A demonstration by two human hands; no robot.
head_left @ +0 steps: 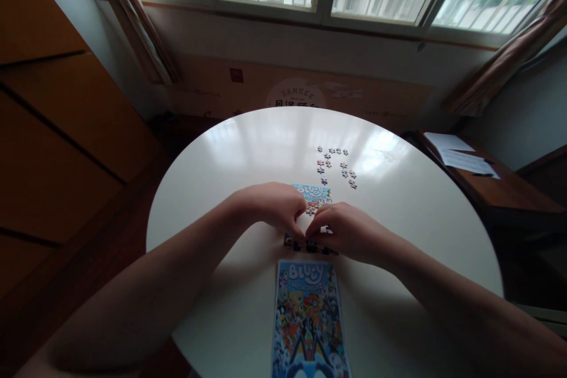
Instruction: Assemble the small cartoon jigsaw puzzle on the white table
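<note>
A partly joined jigsaw puzzle (312,194) with "BLUEY" lettering lies on the white table. Its top section and a darker bottom strip show, with white table between them. My left hand (283,207) rests over the puzzle's left side, thumb and fingers bent together. From the right, my right hand (343,227) reaches over the puzzle with its fingertips pinched near my left thumb. Whatever either hand holds is too small or hidden to make out. Just nearer to me lies a printed Bluey picture sheet (310,319).
Loose puzzle pieces (344,166) are scattered beyond the puzzle, toward the back right of the round table (190,189). A brown side table (522,186) with papers (469,160) stands at the right. Windows and curtains are behind.
</note>
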